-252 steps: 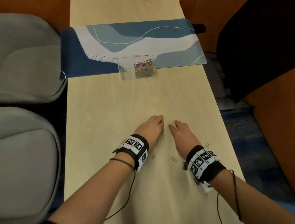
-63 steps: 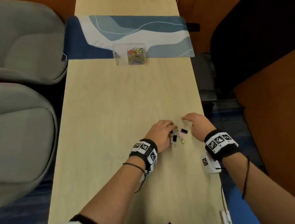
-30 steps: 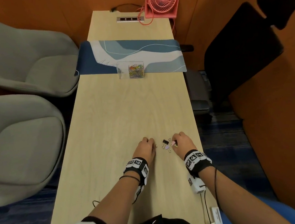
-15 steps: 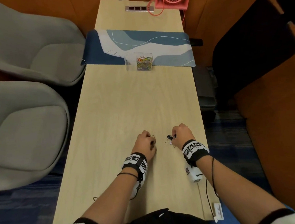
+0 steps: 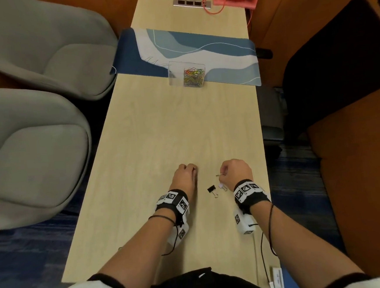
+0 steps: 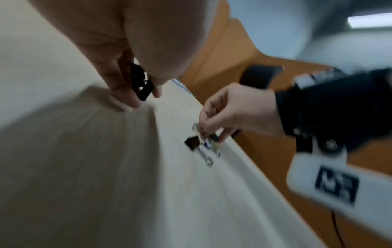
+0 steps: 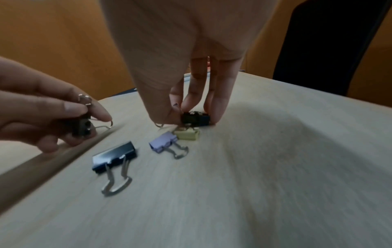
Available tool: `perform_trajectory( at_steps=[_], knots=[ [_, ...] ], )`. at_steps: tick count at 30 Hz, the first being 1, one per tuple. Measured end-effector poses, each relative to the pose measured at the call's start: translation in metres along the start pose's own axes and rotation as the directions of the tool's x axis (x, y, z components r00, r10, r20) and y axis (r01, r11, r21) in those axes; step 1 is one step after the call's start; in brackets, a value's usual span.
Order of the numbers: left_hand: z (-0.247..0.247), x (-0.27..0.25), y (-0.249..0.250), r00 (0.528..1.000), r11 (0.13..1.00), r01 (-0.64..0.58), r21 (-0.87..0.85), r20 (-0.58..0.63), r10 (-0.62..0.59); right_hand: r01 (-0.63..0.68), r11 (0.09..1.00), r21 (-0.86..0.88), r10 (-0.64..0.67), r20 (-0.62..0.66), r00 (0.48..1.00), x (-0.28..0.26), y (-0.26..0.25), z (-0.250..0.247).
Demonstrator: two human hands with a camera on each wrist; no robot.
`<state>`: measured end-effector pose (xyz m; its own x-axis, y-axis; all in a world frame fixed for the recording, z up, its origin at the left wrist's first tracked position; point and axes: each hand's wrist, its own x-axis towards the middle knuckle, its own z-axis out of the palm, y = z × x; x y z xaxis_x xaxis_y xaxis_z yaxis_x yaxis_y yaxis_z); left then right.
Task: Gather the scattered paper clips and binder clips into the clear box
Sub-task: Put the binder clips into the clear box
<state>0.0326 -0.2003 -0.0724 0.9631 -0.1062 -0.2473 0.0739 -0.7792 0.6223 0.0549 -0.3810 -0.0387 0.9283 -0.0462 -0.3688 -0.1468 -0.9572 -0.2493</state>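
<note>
picking up binder clips near the table's (image 5: 161, 134) front edge: the left hand (image 5: 184, 175) pinches a black clip (image 6: 141, 87), and the right hand (image 7: 191, 94) pinches a dark clip (image 7: 196, 118) at the table surface. a black binder clip (image 7: 114, 156), a purple one (image 7: 163, 141) and a yellow one (image 7: 188, 134) lie loose just beside it. the clear box (image 5: 187, 74), holding coloured paper clips, stands well apart at the desk mat's (image 5: 223, 57) edge. next, judged: lift, then carry there. no legible writing; wristbands bear coded markers.
</note>
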Motion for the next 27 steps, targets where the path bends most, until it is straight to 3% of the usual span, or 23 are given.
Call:
perform_trajectory(
  at_steps=[4, 7, 8, 10, 12, 13, 14, 16, 19, 21, 25, 27],
  knots=[
    [0.0, 0.007, -0.002, 0.997, 0.981, 0.061, -0.184, -0.038, -0.069, 0.054, 0.996, 0.067, -0.054, 0.001, 0.999, 0.007, 0.0, -0.001],
    [-0.001, 0.009, 0.001, 0.992, 0.922, 0.084, -0.379, -0.053, -0.112, -0.029, 0.94, 0.341, 0.032, -0.002, 0.999, 0.013, 0.002, -0.004],
    [-0.002, 0.009, 0.003, 0.989, 0.896, 0.103, -0.432, -0.051, -0.139, -0.103, 0.852, 0.513, 0.104, 0.028, 0.994, 0.013, 0.003, -0.005],
    [-0.005, 0.01, 0.008, 0.979, 0.835, 0.154, -0.528, -0.031, -0.2, -0.263, 0.482, 0.836, 0.204, 0.185, 0.961, 0.01, 0.005, -0.009],
    [-0.009, 0.012, 0.011, 0.972, 0.788, 0.185, -0.587, -0.008, -0.234, -0.358, 0.068, 0.931, 0.138, 0.346, 0.928, 0.006, 0.009, -0.013],
    [-0.011, 0.015, 0.012, 0.969, 0.769, 0.199, -0.608, 0.004, -0.247, -0.384, -0.074, 0.92, 0.084, 0.389, 0.917, 0.005, 0.011, -0.014],
    [-0.015, 0.017, 0.013, 0.965, 0.75, 0.213, -0.627, 0.015, -0.261, -0.397, -0.172, 0.902, 0.038, 0.408, 0.912, 0.005, 0.012, -0.015],
    [-0.023, 0.026, 0.013, 0.96, 0.715, 0.23, -0.66, 0.032, -0.279, -0.4, -0.277, 0.874, -0.009, 0.414, 0.91, 0.008, 0.011, -0.018],
    [-0.047, 0.05, 0.011, 0.965, 0.686, 0.187, -0.703, 0.0, -0.264, -0.396, -0.328, 0.858, -0.032, 0.409, 0.912, 0.019, 0.003, -0.03],
    [-0.075, 0.075, 0.009, 0.97, 0.706, 0.133, -0.695, -0.054, -0.236, -0.386, -0.285, 0.877, -0.058, 0.386, 0.921, 0.033, -0.007, -0.044],
    [-0.149, 0.139, 0.0, 0.967, 0.8, 0.003, -0.601, -0.202, -0.156, -0.304, 0.012, 0.953, -0.006, 0.304, 0.953, 0.075, -0.044, -0.081],
    [-0.184, 0.175, -0.005, 0.959, 0.865, -0.031, -0.501, -0.259, -0.116, -0.216, 0.105, 0.971, 0.022, 0.215, 0.976, 0.102, -0.067, -0.1]
  ],
)
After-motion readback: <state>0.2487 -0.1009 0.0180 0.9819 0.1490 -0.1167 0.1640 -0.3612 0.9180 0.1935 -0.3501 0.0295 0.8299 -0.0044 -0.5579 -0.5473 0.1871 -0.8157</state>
